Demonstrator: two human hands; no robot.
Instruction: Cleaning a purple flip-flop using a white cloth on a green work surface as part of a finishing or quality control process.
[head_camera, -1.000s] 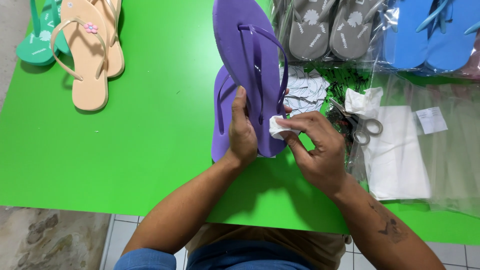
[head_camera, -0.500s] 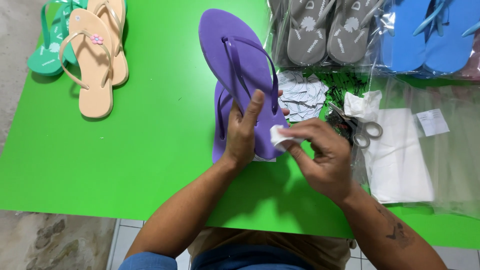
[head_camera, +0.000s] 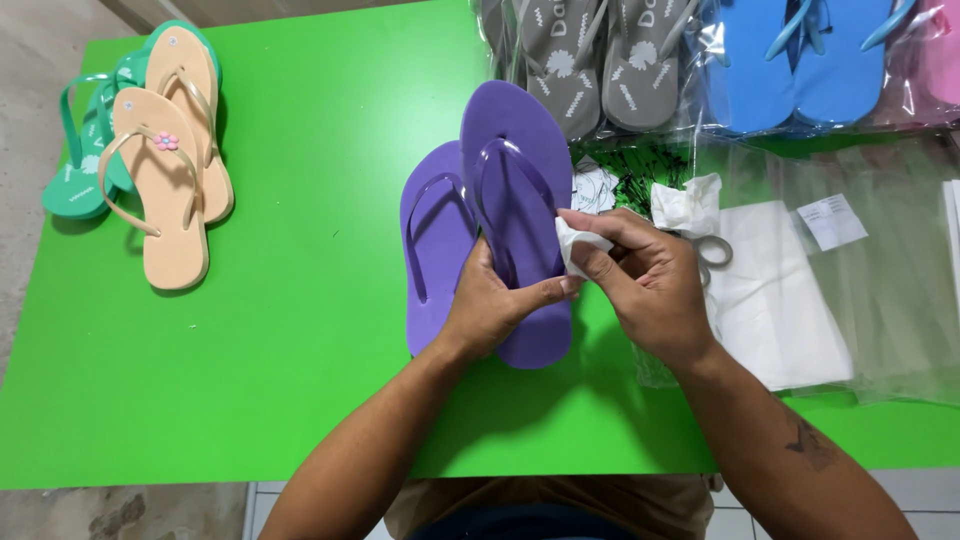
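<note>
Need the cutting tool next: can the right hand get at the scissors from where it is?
Probably yes. The scissors lie on the table just beyond the right hand, partly hidden behind it, with nothing between; but that hand pinches a white wad.

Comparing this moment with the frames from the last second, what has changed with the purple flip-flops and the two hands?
The upper purple flip-flop has been slid rightward off the lower purple flip-flop, so the lower one's sole and strap now show. The left hand has shifted to grip the upper flip-flop's edge with its thumb across the sole. The right hand still pinches the small white cloth against it. The tan pair stayed put.
</note>
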